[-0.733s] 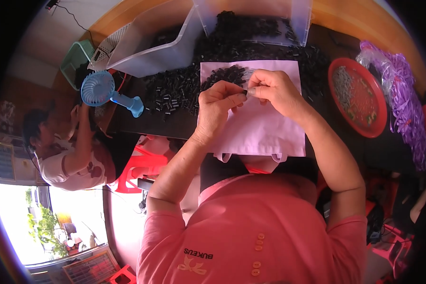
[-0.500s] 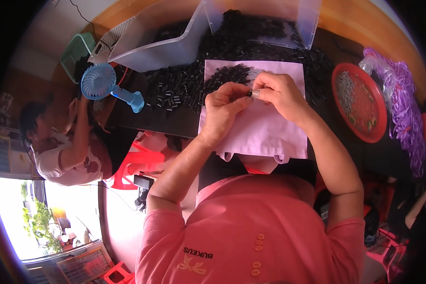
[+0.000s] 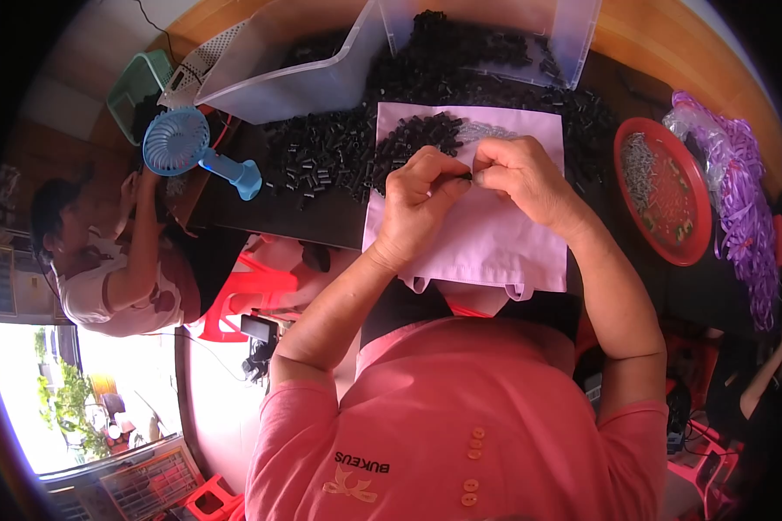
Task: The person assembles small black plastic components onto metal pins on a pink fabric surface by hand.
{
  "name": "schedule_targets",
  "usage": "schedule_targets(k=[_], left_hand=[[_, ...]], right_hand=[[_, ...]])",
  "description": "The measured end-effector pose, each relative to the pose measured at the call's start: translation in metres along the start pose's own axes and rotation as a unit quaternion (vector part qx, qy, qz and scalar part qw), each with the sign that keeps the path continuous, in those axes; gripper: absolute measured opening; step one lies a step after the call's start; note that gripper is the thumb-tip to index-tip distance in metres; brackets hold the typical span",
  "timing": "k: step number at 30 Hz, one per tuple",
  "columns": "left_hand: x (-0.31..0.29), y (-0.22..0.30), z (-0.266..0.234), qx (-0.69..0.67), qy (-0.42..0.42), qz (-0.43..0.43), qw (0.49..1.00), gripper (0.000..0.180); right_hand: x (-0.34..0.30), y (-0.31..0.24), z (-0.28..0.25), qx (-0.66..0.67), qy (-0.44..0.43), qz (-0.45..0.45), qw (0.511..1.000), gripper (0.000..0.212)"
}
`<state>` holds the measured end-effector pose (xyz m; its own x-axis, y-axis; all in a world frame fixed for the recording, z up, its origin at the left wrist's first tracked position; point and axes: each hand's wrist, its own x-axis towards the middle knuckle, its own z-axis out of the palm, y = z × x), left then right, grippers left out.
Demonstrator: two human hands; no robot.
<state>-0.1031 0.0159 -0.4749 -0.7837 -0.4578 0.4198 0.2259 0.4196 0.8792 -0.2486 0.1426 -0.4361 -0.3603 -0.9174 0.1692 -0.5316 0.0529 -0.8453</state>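
A small black piece (image 3: 466, 176) sits pinched between the two hands, above the light purple cloth (image 3: 487, 234). The left hand (image 3: 417, 204) and the right hand (image 3: 517, 178) meet, fingertips squeezed tight on it. A pile of black pieces (image 3: 339, 152) lies just behind. A red tray (image 3: 691, 234) sits far right, a blue fan (image 3: 178, 143) far left.

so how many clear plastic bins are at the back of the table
2: one clear bin tipped at back left beside the blue fan, another at back centre behind the black pieces. More may lie out of view.
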Motion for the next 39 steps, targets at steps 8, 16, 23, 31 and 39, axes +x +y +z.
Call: schedule_targets(k=[8, 16, 23, 31, 39], left_hand=[[-0.002, 0.001, 0.001, -0.052, 0.001, -0.072, 0.996, 0.011], [0.000, 0.010, -0.003, -0.141, 0.032, -0.179, 0.973, 0.010], [0.000, 0.006, -0.004, -0.167, 0.037, -0.190, 0.967, 0.015], [0.000, 0.004, -0.005, -0.143, 0.043, -0.167, 0.975, 0.015], [0.000, 0.004, -0.009, -0.199, 0.117, -0.151, 0.961, 0.012]], right_hand=[[0.000, 0.005, 0.006, 0.010, 0.002, -0.012, 1.000, 0.011], [0.001, 0.005, 0.011, 0.046, 0.037, -0.025, 0.998, 0.008], [0.001, 0.008, 0.018, -0.072, 0.114, -0.172, 0.976, 0.011], [0.003, 0.006, 0.019, -0.061, 0.128, -0.175, 0.974, 0.011], [0.002, 0.016, 0.025, -0.356, 0.071, -0.220, 0.905, 0.013]])
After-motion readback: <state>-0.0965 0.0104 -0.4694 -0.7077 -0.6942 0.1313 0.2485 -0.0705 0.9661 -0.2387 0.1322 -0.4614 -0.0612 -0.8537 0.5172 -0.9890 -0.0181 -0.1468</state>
